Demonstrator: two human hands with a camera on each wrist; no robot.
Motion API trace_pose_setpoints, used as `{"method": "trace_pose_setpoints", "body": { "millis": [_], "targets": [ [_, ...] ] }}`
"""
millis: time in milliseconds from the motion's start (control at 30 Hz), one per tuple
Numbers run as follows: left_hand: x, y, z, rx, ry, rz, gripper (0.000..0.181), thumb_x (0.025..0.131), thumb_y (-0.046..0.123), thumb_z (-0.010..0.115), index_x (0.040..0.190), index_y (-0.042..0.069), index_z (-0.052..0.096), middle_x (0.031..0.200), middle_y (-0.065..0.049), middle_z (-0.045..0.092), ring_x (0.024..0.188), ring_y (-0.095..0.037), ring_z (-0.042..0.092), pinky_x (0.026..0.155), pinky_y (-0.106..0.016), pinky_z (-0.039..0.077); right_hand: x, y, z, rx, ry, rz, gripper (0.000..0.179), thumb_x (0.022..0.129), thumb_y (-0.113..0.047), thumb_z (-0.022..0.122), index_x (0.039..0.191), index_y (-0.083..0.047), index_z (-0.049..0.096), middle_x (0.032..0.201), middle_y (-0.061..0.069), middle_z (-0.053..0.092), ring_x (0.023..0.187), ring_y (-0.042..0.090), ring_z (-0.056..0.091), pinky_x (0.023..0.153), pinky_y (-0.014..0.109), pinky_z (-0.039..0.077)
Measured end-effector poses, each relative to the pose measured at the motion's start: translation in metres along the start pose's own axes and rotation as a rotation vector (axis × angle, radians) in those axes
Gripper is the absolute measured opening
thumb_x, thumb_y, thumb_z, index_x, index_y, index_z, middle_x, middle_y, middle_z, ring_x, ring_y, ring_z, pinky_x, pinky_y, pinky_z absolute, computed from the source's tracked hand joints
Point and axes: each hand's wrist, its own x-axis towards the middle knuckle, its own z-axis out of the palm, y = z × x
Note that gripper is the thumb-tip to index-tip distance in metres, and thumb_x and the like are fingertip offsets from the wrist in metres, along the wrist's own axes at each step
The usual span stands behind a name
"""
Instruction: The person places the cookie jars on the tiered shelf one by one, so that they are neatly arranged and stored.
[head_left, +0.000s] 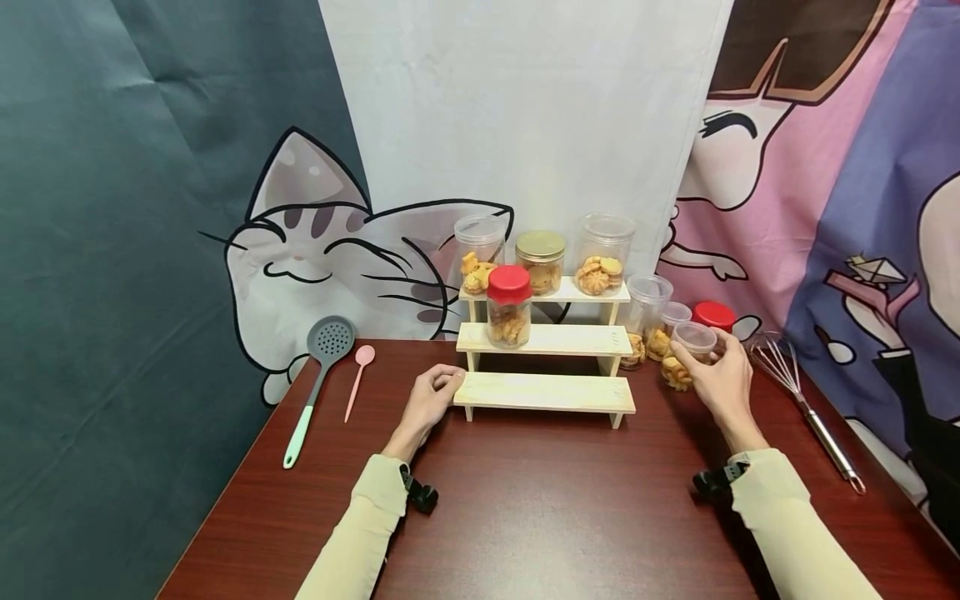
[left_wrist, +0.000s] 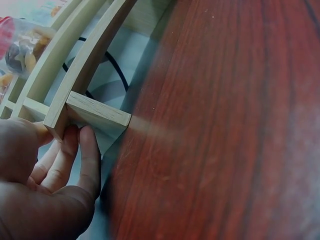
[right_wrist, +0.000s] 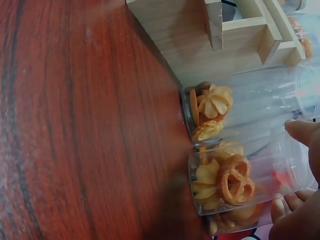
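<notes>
Jar [head_left: 686, 357] of biscuits [right_wrist: 236, 181] stands right of the wooden stand [head_left: 547, 338], close among other containers [head_left: 648, 293]; right hand [head_left: 723, 379] grips it near the top. Left hand [head_left: 429, 400] pinches the lowest step's [head_left: 543, 392] left corner. Sound practice: straight, upright lift, neighbours undisturbed, stand steadied.

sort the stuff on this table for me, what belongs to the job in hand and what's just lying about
Likely part of the job:
wooden stand, gripped by the left hand
cookie jar, held by the right hand
other jars, on and beside the stand

Apparently just lying about:
slotted spoon
pink spoon
whisk
</notes>
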Motion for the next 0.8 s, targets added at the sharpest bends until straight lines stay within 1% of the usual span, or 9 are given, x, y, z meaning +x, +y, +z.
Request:
{"method": "trace_pose_setpoints", "body": {
  "millis": [133,267,333,400,500,533,667,733,800],
  "targets": [
    [0.001,-0.001,0.001,0.002,0.003,-0.003,0.028,0.107,0.022,0.071,0.122,-0.002,0.074,0.097,-0.012,0.08,0.079,-0.008,0.062,0.072,-0.018,0.049,-0.001,0.003,0.0,0.002,0.006,0.019,0.077,0.09,-0.044,0.088,0.152,-0.007,0.059,0.139,0.017,0.065,0.116,0.024,0.06,0.086,0.014,0.038],
    [0.001,0.0,0.001,0.01,0.006,-0.017,0.026,0.109,0.016,0.067,0.123,-0.005,0.073,0.1,-0.019,0.079,0.08,-0.01,0.062,0.071,-0.019,0.049,-0.002,0.004,-0.002,0.002,0.016,0.024,0.076,0.089,-0.046,0.089,0.15,-0.009,0.062,0.137,0.016,0.068,0.115,0.026,0.062,0.084,0.014,0.038],
    [-0.003,0.007,0.001,0.017,0.001,-0.014,0.025,0.109,0.012,0.066,0.122,-0.008,0.071,0.1,-0.02,0.079,0.079,-0.011,0.063,0.071,-0.019,0.049,-0.002,0.003,-0.004,0.008,0.021,0.023,0.076,0.089,-0.046,0.089,0.149,-0.01,0.063,0.136,0.016,0.069,0.114,0.026,0.062,0.083,0.013,0.038],
    [-0.008,0.017,0.001,0.025,-0.007,-0.008,0.025,0.108,0.011,0.066,0.122,-0.009,0.071,0.1,-0.021,0.08,0.08,-0.012,0.064,0.072,-0.019,0.049,-0.002,0.001,-0.005,0.019,0.026,0.022,0.075,0.088,-0.046,0.089,0.149,-0.011,0.064,0.136,0.016,0.07,0.111,0.022,0.062,0.083,0.012,0.039],
    [-0.016,0.031,0.0,0.038,-0.02,0.007,0.026,0.108,0.012,0.067,0.122,-0.009,0.071,0.1,-0.021,0.08,0.083,-0.012,0.064,0.073,-0.019,0.049,-0.002,-0.005,-0.008,0.031,0.03,0.017,0.073,0.088,-0.045,0.09,0.149,-0.014,0.065,0.135,0.014,0.07,0.106,0.015,0.062,0.082,0.011,0.039],
    [-0.016,0.032,-0.001,0.042,-0.022,0.009,0.026,0.108,0.012,0.067,0.122,-0.009,0.071,0.101,-0.021,0.081,0.083,-0.012,0.065,0.073,-0.019,0.049,-0.002,-0.008,-0.009,0.035,0.031,0.014,0.072,0.088,-0.045,0.09,0.148,-0.014,0.065,0.134,0.013,0.071,0.104,0.012,0.061,0.082,0.01,0.039],
    [-0.017,0.034,-0.003,0.047,-0.025,-0.001,0.027,0.108,0.013,0.067,0.124,-0.008,0.072,0.104,-0.022,0.08,0.084,-0.013,0.065,0.074,-0.019,0.049,-0.003,-0.022,-0.011,0.046,0.038,-0.014,0.07,0.087,-0.047,0.091,0.145,-0.016,0.068,0.124,0.007,0.071,0.096,0.005,0.058,0.08,0.011,0.04],
    [-0.017,0.034,-0.003,0.049,-0.025,-0.004,0.027,0.108,0.013,0.067,0.124,-0.008,0.072,0.105,-0.023,0.08,0.085,-0.013,0.065,0.074,-0.019,0.049,-0.003,-0.029,-0.012,0.057,0.05,-0.037,0.07,0.086,-0.048,0.092,0.143,-0.016,0.069,0.119,0.001,0.069,0.094,0.005,0.058,0.08,0.012,0.041],
    [-0.018,0.034,-0.003,0.053,-0.026,-0.004,0.027,0.108,0.013,0.067,0.124,-0.008,0.072,0.105,-0.023,0.08,0.085,-0.013,0.066,0.075,-0.019,0.05,-0.003,-0.035,-0.013,0.073,0.057,-0.052,0.069,0.085,-0.048,0.092,0.143,-0.017,0.069,0.117,-0.002,0.068,0.092,0.004,0.058,0.08,0.012,0.042]
  ]
}}
